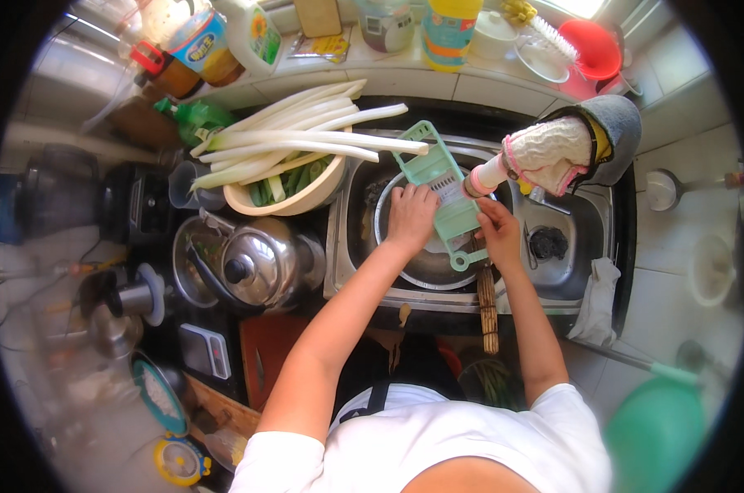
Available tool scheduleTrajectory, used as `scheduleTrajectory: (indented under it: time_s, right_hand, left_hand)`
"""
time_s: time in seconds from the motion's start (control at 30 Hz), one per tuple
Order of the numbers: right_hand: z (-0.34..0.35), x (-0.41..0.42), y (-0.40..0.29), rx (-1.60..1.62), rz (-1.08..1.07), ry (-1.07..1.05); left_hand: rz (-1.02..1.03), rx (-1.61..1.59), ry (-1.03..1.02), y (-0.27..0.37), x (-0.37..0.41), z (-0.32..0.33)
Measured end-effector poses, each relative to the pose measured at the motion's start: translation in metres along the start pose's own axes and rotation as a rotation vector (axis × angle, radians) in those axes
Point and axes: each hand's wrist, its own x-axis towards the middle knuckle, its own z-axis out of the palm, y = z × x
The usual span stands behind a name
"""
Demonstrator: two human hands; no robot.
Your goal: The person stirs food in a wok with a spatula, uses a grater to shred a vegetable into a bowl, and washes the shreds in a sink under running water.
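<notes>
A pale green plastic grater [461, 217] with a slotted metal insert lies slantwise above a round metal basin [379, 215] in the left sink bowl. My left hand [412, 212] grips its left edge, the fingers curled near the slots. On the other side, my right hand [500, 233] has its thumb and fingers on the lower right edge. A bamboo pot brush [487, 302] sticks out beneath the grater, over the sink's front rim. Long white leek stalks [322, 137] rest across a cream plastic basin [310, 208], their tips reaching the grater's upper end.
A cloth-wrapped faucet [541, 151] hangs over the sink's right part. Dark steel wool [548, 243] sits in the right bowl, and a white rag [599, 302] drapes the edge. At left stand a metal kettle [258, 262] and a kitchen scale [204, 351]. Bottles line the sill [403, 83].
</notes>
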Motion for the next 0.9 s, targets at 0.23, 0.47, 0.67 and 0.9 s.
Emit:
scheduleTrajectory:
  time_s: [0.23,0.47,0.67,0.9]
  right_hand:
    - [-0.007,0.002,-0.005,0.141,0.068,0.036]
    - [-0.004,-0.002,0.000,0.256,0.170,-0.017]
    - [-0.018,0.005,0.012,0.003,0.130,-0.071]
    - [-0.106,-0.004,0.013,0.639,0.331,0.536]
  left_hand:
    - [-0.454,-0.020,0.112,-0.014,-0.021,-0.015]
    - [-0.728,-1.096,0.006,0.023,-0.027,-0.005]
    - [-1.061,-1.562,-0.383,0.022,-0.023,-0.016]
    - [-1.224,-1.880,-0.591,0.013,-0.045,-0.017]
